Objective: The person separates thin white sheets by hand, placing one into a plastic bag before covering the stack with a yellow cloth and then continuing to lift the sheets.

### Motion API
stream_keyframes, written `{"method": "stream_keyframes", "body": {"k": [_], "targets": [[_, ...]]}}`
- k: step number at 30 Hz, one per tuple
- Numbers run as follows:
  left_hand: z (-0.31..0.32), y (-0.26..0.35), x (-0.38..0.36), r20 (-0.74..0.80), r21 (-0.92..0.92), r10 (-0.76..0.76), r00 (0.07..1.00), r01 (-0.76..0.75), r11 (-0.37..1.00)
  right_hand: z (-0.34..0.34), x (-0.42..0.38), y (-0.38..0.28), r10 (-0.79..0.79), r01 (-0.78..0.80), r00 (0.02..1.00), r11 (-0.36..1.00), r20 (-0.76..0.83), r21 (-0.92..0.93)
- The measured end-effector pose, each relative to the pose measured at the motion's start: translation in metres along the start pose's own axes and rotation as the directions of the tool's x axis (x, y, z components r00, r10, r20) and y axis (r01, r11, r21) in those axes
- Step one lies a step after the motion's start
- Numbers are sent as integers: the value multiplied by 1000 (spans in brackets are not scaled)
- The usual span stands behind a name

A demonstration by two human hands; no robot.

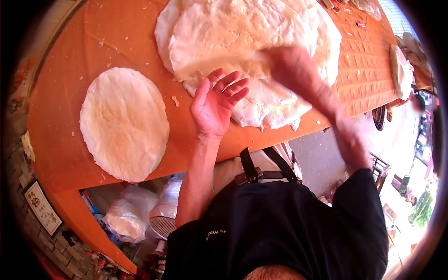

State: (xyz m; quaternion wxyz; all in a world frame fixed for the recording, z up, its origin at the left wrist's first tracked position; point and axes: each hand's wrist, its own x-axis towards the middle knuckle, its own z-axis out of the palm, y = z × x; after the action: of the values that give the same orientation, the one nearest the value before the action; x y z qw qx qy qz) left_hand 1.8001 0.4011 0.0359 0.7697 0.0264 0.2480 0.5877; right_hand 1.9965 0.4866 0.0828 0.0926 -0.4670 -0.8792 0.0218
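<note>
Item: stack of thin, pale round flatbreads (261, 42), lying on an orange table (65, 121), upper middle of the view, its lower edges overhanging the table's near side.

Top sheet (224, 37): lifted and rumpled at its near edge, where the right hand (291, 65) meets it. That hand is motion-blurred; whether its fingers pinch the sheet or merely press it cannot be told.

Left hand (217, 105): palm up, fingers spread and open, holding nothing, just beside the stack's lower edge, fingertips at the rim.

Single flatbread (123, 123): laid flat and alone, left of the stack, well apart from both hands.

Further flatbread (400, 70): far right end of the table.

Handling note, as judgement: the sheets look thin and liable to tear, so peeling one off likely goes best slowly, from the edge, with the open left palm slid under to carry the weight rather than pulling from one pinched spot. Crumbs scattered on the table suggest brittle rims.
</note>
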Motion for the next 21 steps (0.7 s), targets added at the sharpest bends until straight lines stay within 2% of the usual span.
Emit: {"method": "stream_keyframes", "body": {"k": [1,2,3,5,6,9,10,11,12,13,14,15,16,17,18,19,20,21], "targets": [[-7,-1,1,-38,71,2,999,0,997,-30,21,12,13,-6,999,980,35,-196],[-12,-2,3,-75,140,13,997,-3,990,-62,39,36,-21,22,984,1000,-175,2],[-15,-4,3,-119,237,13,993,16,971,-86,48,55,-15,93,926,977,-378,191],[-19,-7,-1,-212,418,19,977,73,905,-106,51,45,-81,149,919,977,-386,151],[-18,-9,0,-255,402,1,967,105,910,-117,50,33,-115,177,913,976,-391,128],[-10,-15,5,-310,494,111,944,61,868,-139,42,-2,-220,264,890,963,-400,58],[-5,-15,8,-302,506,120,946,53,861,-139,43,2,-148,173,968,979,-202,112],[1,-12,12,-293,519,130,947,44,854,-138,45,5,-68,67,998,990,6,124],[5,-11,16,-287,532,141,948,35,846,-100,50,29,3,-9,999,992,55,122],[6,-13,22,-281,504,128,951,33,863,-57,56,62,-2,2,1000,1000,2,21],[7,-14,33,-270,476,114,956,30,879,-35,70,90,58,-60,996,998,74,32],[9,-16,43,-255,448,99,962,27,894,-39,90,104,157,-149,968,987,198,-56],[11,-16,52,-261,374,49,964,54,926,-37,109,133,77,-76,997,994,14,-81],[10,-17,59,-259,359,39,965,58,932,-42,122,153,-12,-8,986,993,-167,-118],[7,-18,65,-258,343,31,966,62,937,-108,128,105,147,-163,986,958,-81,-235],[6,-19,70,-256,328,25,966,63,943,-131,135,97,122,-190,971,915,-205,-355],[7,-18,72,-252,319,23,967,60,946,-146,128,93,-135,-95,884,886,-448,-453],[8,-19,72,-284,322,33,958,63,945,-152,123,90,-382,35,734,847,-562,-530]]}}
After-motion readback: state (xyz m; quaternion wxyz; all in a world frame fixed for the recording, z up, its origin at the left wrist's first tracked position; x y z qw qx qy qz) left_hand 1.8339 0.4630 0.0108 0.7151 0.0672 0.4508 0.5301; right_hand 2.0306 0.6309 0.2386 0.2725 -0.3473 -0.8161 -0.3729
